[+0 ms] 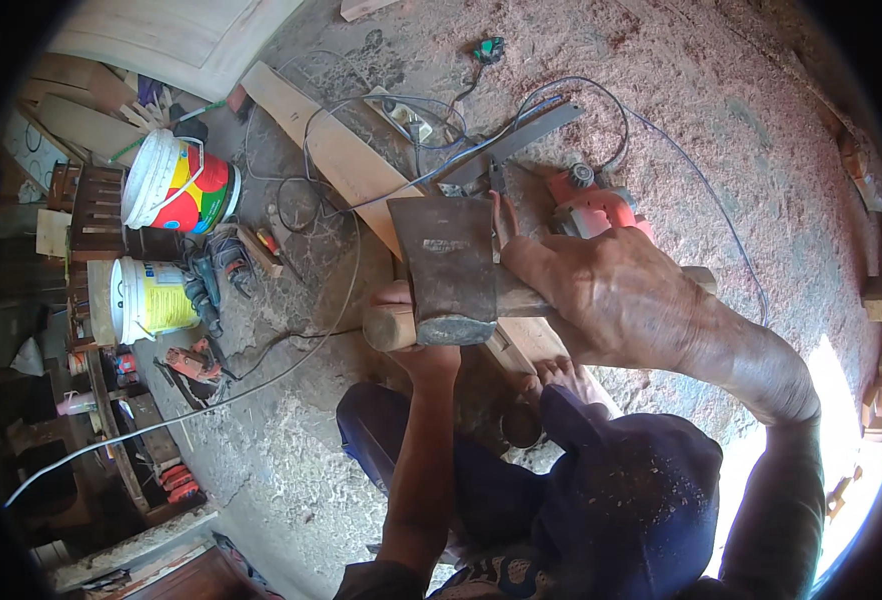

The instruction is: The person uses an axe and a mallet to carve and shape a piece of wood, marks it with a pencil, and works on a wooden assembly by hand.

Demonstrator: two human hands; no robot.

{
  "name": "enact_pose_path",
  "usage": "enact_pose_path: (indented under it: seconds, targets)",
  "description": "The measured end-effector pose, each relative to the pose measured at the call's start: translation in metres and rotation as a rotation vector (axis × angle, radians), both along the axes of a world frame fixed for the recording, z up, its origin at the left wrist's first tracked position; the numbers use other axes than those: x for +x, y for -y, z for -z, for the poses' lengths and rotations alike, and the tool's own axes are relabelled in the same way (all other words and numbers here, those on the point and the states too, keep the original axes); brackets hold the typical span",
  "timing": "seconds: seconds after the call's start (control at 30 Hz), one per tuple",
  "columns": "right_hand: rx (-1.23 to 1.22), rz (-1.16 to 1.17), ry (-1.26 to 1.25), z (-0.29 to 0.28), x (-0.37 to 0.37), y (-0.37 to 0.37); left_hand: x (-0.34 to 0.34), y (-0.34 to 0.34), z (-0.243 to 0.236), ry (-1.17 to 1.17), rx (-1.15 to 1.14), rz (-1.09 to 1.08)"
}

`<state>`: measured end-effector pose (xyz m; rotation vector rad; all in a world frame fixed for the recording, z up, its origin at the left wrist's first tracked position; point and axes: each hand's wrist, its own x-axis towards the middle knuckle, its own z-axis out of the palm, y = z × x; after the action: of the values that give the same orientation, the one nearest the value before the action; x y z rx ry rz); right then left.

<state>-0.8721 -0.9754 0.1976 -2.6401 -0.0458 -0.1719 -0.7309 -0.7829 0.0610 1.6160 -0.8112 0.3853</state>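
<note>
A dark metal axe head [444,262], set on a wooden handle [521,300], lies across the view in front of me. My right hand [601,295] is closed on the handle right of the head, thumb near the head. My left hand [419,355] grips the handle's rounded end from underneath, partly hidden by the head. Just behind the head is a red-handled tool [506,215]. Below are a long wooden board [311,140] and my bare foot [563,378] on pale wood.
A red power tool [591,210], cables, a metal straightedge [541,130] and green tape measure [489,50] lie on the floor beyond. At left are two buckets [166,180], several drills [216,275] and wood pieces. A pale panel [171,40] is at top left.
</note>
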Motion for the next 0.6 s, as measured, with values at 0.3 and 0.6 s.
enact_pose_path:
  seconds: [0.3, 0.6]
  targets:
    - [0.053, 0.002, -0.017, 0.003, -0.004, 0.000, -0.016, -0.004, 0.009, -0.242, -0.056, 0.083]
    - [0.028, -0.017, 0.027, -0.005, -0.003, -0.003, -0.012, -0.031, 0.034, 0.261, 0.527, 0.012]
